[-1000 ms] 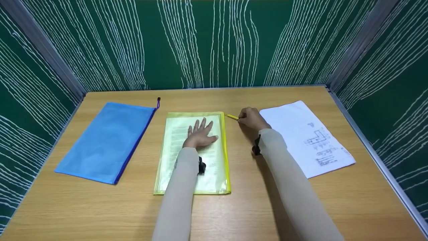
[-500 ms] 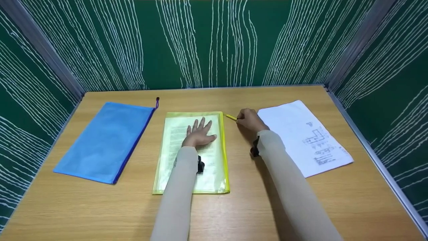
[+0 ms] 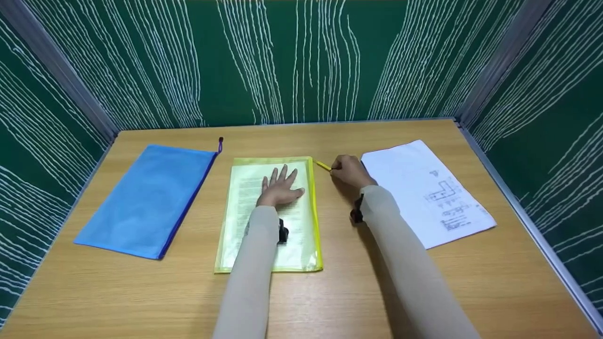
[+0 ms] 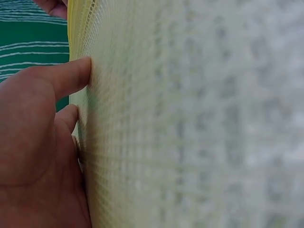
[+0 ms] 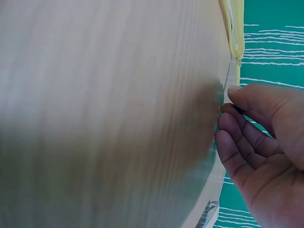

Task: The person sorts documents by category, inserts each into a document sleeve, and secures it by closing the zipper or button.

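A see-through yellow mesh zip folder (image 3: 297, 252) with a printed sheet inside lies flat in the middle of the table. On its upper half rests my left hand (image 3: 279, 192), fingers spread and straight. In the left wrist view, the thumb (image 4: 71, 76) touches the mesh. Just past the folder's top right corner, my right hand (image 3: 351, 170) pinches the end of the yellow zipper pull (image 3: 323, 165) between thumb and fingers. The zip edge (image 5: 236, 31) appears at the top of the right wrist view. The gripped tip is hidden by the fingers.
A blue zip folder (image 3: 148, 200) with a dark blue edge and a purple pull (image 3: 220, 145) lies at the left. White paper (image 3: 400, 174) with printed drawings lies at the right, partly under the right sleeve. Green walls with white lines enclose the wooden table (image 3: 118, 296).
Both hands hold nearly the same pose. The whole head view has shifted slightly, and the right hand with the zipper pull sits a little lower and closer to the folder.
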{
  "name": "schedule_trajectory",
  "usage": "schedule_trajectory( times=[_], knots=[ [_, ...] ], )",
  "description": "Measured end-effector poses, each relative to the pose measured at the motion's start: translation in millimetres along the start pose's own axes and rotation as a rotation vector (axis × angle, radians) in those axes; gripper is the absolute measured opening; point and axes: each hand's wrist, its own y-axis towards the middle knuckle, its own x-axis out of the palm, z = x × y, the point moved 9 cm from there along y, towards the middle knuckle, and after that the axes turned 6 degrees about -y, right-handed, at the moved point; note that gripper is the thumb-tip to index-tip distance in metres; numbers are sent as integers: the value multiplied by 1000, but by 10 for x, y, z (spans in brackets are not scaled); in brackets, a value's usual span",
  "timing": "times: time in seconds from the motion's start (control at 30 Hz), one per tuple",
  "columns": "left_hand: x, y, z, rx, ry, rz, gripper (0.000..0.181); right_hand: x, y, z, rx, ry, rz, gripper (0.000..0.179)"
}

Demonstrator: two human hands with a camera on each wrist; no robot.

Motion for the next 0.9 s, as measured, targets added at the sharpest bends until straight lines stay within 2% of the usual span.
schedule_trajectory(
  times=[0.37, 0.63, 0.9],
  knots=[
    [-3, -7, -5, -19, 0, 15, 71, 55, -33, -12, -6, 33, -14, 18],
    [-14, -10, 10, -17, 13, 31, 71, 81, -50, -1, -25, 52, 11, 16],
    [13, 46, -58, -35, 20, 16, 70, 96, -76, 28, 12, 62, -3, 16]
  ],
)
